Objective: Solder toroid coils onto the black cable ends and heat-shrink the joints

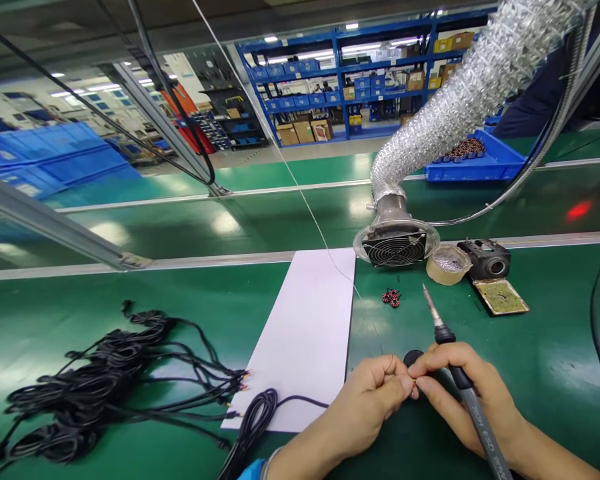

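My left hand (pixel 367 403) is closed in a pinch near the table's front. A coiled black cable (pixel 257 417) runs under it, and its end seems to be between the fingers, where a tiny reddish tip shows. Across the palm of my right hand (pixel 480 393) lies a soldering iron (pixel 473 403), its tip pointing up and away. The thumb and forefinger of that hand pinch at the same spot, touching the left fingertips. Behind the fingers, a small black round piece (pixel 413 357) is partly hidden. Several small red-and-black ring coils (pixel 391 298) sit farther back.
A white sheet (pixel 310 320) lies left of my hands, beside a pile of black cables (pixel 105 380). Thin solder wire (pixel 313 217) hangs from above. At the back are a fume extractor (pixel 397 247), a tape roll (pixel 447 265) and an iron stand with yellow sponge (pixel 501 297).
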### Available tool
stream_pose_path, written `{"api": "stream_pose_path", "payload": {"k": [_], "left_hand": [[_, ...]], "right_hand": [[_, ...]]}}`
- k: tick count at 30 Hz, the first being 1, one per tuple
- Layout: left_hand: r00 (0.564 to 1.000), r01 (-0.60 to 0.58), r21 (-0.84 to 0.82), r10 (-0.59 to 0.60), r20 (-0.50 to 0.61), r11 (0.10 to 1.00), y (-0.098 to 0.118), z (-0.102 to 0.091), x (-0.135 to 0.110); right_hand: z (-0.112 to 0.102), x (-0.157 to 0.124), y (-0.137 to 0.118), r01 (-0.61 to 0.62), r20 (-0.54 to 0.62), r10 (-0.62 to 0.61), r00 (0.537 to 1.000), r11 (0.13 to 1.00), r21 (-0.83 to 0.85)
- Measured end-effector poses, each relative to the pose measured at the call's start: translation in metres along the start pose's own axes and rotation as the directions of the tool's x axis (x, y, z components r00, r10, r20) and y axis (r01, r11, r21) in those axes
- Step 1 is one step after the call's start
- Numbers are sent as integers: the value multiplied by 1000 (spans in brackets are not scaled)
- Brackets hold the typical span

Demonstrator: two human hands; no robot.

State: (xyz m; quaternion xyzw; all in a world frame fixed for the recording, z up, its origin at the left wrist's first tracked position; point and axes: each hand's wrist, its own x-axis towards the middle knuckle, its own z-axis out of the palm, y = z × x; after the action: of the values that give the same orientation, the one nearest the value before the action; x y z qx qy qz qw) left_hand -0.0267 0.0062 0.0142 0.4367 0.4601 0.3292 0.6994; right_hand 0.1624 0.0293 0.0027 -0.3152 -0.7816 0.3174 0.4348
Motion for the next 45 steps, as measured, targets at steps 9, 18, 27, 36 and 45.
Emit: {"api": "stream_pose_path", "payload": {"k": [9, 18, 27, 36, 45], "left_hand": [[999, -16, 287, 4, 41, 958, 2, 0, -3], [998, 3, 474, -30, 51, 881, 6, 1, -7], [990, 26, 293, -66, 128, 956, -3, -7, -1], [993, 106, 106, -111, 47, 989, -3, 0, 3], [977, 179, 6, -177, -116, 984, -8, 6, 9]], "right_hand": [[-6, 10, -6, 169, 23, -168, 986, 981, -96], [-20, 16, 1, 209, 230, -164, 959, 960, -187], [-14, 13, 5, 103, 305, -85, 948, 994, -43], [-9, 8, 12, 229, 276, -178, 944, 960, -161], [-29, 8, -9, 191, 117, -172, 978, 965, -178]]}}
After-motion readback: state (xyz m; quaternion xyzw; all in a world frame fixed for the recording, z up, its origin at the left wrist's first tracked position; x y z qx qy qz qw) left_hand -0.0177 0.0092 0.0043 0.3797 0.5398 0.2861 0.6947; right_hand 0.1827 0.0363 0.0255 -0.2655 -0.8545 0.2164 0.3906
